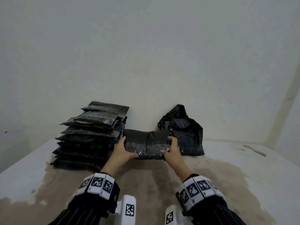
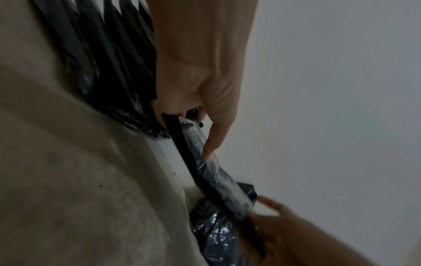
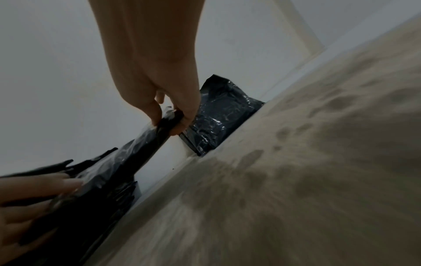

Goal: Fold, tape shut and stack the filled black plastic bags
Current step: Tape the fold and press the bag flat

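Head view: I have the folded black plastic bag (image 1: 146, 146) lifted clear of the stained beige table (image 1: 162, 184), left hand (image 1: 122, 151) pinching its left end, right hand (image 1: 172, 149) pinching the right, thumbs on top. It sits between the tall stack of flat black bags (image 1: 90, 135) and the crumpled loose black bags (image 1: 181, 130). Risks: slick film slipping from either pinch, the fold springing open (no tape visible), or my left elbow nudging the leaning stack.

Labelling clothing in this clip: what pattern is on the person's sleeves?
Black with thin white pinstripes, on both sleeves; clearest in the head view.
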